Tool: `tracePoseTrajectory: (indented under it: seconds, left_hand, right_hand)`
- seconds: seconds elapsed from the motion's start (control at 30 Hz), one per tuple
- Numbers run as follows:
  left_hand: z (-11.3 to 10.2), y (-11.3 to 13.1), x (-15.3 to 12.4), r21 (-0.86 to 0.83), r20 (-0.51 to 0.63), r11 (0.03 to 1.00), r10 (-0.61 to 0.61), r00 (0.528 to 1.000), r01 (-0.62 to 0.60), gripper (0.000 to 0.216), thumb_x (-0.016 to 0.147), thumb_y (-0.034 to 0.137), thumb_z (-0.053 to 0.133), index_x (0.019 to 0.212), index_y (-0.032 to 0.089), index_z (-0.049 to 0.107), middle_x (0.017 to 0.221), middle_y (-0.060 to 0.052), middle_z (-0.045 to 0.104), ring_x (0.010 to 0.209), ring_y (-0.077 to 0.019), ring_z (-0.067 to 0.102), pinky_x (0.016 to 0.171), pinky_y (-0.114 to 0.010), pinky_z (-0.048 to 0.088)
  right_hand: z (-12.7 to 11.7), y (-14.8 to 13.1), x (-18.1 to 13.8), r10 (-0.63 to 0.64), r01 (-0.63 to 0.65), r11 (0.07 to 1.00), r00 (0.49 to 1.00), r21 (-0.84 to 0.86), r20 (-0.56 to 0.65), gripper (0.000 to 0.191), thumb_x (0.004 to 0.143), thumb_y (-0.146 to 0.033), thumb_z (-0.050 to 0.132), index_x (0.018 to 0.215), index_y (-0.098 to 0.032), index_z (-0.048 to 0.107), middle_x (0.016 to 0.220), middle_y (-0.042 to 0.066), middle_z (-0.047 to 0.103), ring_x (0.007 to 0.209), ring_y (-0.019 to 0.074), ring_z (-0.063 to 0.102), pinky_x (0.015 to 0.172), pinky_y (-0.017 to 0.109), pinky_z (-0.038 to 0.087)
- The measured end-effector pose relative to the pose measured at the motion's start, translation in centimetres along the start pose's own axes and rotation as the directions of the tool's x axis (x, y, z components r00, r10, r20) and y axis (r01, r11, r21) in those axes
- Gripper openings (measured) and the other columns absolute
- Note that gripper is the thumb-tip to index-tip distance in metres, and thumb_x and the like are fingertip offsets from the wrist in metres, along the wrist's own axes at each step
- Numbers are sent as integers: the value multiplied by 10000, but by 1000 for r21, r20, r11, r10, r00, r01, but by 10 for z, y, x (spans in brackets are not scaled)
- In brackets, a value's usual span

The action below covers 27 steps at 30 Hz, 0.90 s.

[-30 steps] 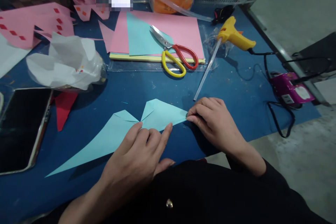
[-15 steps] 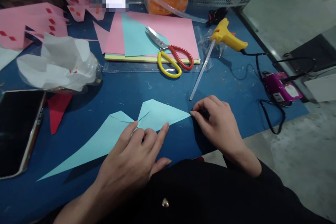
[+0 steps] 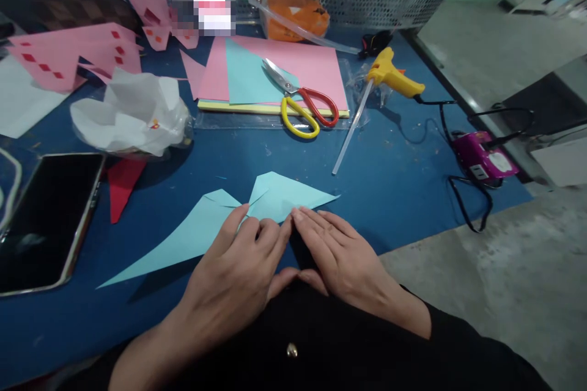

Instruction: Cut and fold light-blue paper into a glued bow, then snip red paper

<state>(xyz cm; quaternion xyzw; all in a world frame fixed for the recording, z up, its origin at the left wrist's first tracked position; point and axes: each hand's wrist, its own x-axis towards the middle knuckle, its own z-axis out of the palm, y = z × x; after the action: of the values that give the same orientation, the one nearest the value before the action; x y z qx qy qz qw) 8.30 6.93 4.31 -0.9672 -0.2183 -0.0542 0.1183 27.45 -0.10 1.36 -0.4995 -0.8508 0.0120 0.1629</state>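
Observation:
A long light-blue folded paper [image 3: 202, 232] lies on the blue table [image 3: 394, 183] just in front of me. My left hand [image 3: 238, 269] rests on its near edge, index and middle fingertips pressing the fold near the middle. My right hand [image 3: 337, 253] lies flat beside it, fingers stretched out and together, tips touching the paper's lower right edge. Neither hand holds anything.
Red-and-yellow scissors [image 3: 305, 107] lie on a stack of pink, blue and yellow sheets [image 3: 316, 61]. A yellow glue gun [image 3: 392, 76] with a glue stick [image 3: 351, 137], a purple power strip [image 3: 483, 159], a phone [image 3: 46, 220], a crumpled plastic bag [image 3: 132, 113], a red scrap [image 3: 121, 180] and pink cut paper [image 3: 73, 55] surround them.
My right hand left the paper's right tip and slid left, now lying flat next to my left hand. The left hand stayed on the fold. The view shifted slightly.

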Motion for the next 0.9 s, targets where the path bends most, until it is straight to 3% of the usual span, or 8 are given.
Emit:
tracePoseTrajectory:
  seconds: [0.3,0.37,0.43,0.53,0.6,0.73,0.8,0.9]
  left_hand:
    - [-1,3,-11,-8,-55,999,-37,998,36,557,939,449,508,1324,54,588,941,-89,707,814,-267,608,982,-474,381]
    - [-3,3,-11,-25,-68,999,-49,996,48,533,937,428,519,1299,47,602,951,-85,714,825,-268,616,980,-473,382]
    - [-5,2,-13,-54,-82,996,-75,994,71,479,937,394,519,1243,44,634,930,-75,720,826,-265,621,984,-471,379]
    - [-8,-3,-22,-148,-99,977,-168,981,152,296,934,295,546,1114,112,694,892,-34,741,833,-235,637,994,-448,377]
    - [-9,-7,-31,-216,-130,941,-291,948,260,202,923,230,584,1077,175,703,928,-12,761,859,-213,654,967,-431,392]
    - [-9,-15,-50,-280,-115,807,-565,817,519,123,918,243,622,961,249,737,907,-17,773,855,-226,668,868,-448,414]
    - [-8,-17,-56,-331,-67,739,-638,767,586,149,927,272,614,862,275,748,852,-5,769,837,-229,668,851,-456,405]
    - [-5,-19,-60,-391,-35,702,-657,753,595,167,922,297,616,813,289,742,825,7,759,846,-233,663,863,-464,384]
  right_hand:
    - [-9,7,-18,257,-257,945,966,-201,-28,827,962,-538,459,1477,87,287,1453,308,467,1414,407,354,1102,604,362]
    - [-6,2,-12,187,-190,965,982,-183,-33,817,959,-532,463,1465,90,306,1470,297,452,1434,391,321,1113,574,363]
    - [0,-4,-1,22,-23,994,1000,-106,-7,705,986,-462,443,1439,73,365,1467,264,474,1428,328,358,1130,486,380]
    - [8,-14,14,-154,154,988,988,2,20,605,1018,-406,393,1386,73,444,1435,246,523,1371,290,457,1113,430,415]
    - [9,-18,20,-169,169,986,985,6,15,600,1026,-408,378,1365,78,472,1416,244,544,1347,314,480,1084,455,437]
    - [9,-20,23,-179,181,983,983,-26,47,606,1028,-444,368,1402,23,466,1418,193,564,1312,320,495,1056,478,424]
    - [8,-20,25,-172,175,984,982,-24,83,625,1025,-479,358,1432,-12,444,1403,176,580,1275,316,507,1053,495,390]
    - [8,-21,28,-167,170,985,980,-23,111,621,1024,-505,340,1444,-59,444,1362,165,602,1235,316,505,1047,508,336]
